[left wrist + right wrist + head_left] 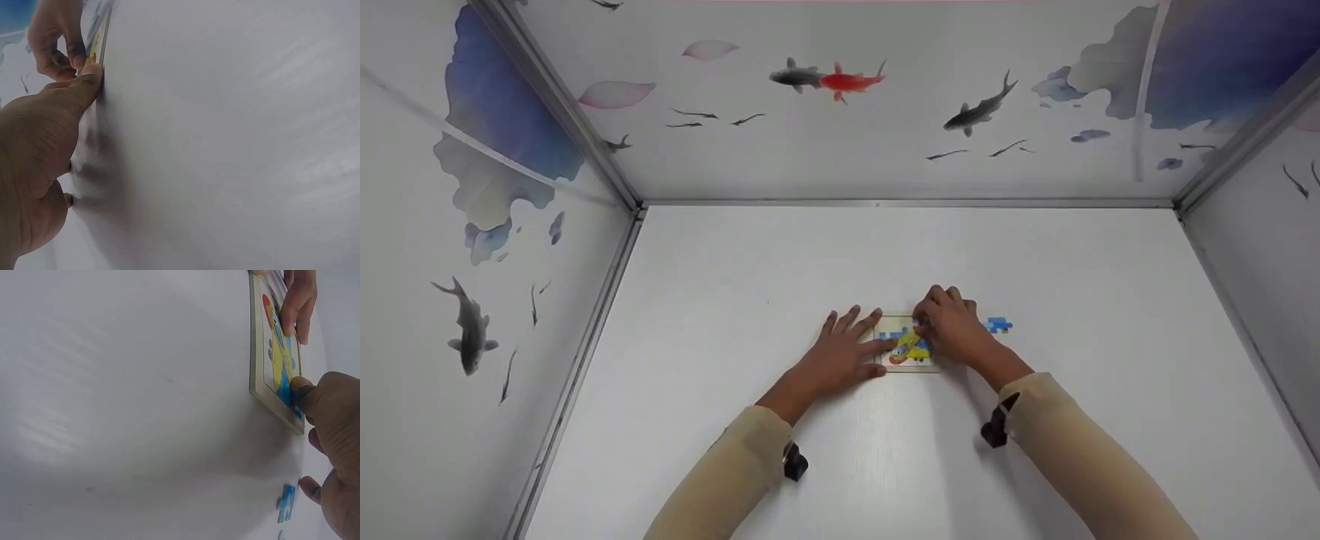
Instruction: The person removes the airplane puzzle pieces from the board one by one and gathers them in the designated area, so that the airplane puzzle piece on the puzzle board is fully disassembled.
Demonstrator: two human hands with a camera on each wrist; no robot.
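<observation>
A small wooden jigsaw board point(911, 370) lies on the white table, with a yellow, blue and red-orange picture partly assembled inside its pale rim. My left hand point(844, 352) rests at the board's left side, fingers spread, index fingertip on the picture and thumb at the lower left corner. Over the right part of the board, my right hand point(956, 330) has its fingers curled and pinches a jigsaw piece, mostly hidden under the fingertips. In the right wrist view the right thumb point(302, 389) presses at the blue end of the picture point(284, 385).
Loose blue jigsaw pieces point(999, 325) lie just right of the board, beside the right hand. White panels printed with fish and leaves enclose the table point(735, 255) at the back point(877, 165) and both sides. A small black device point(995, 427) hangs at each sleeve cuff.
</observation>
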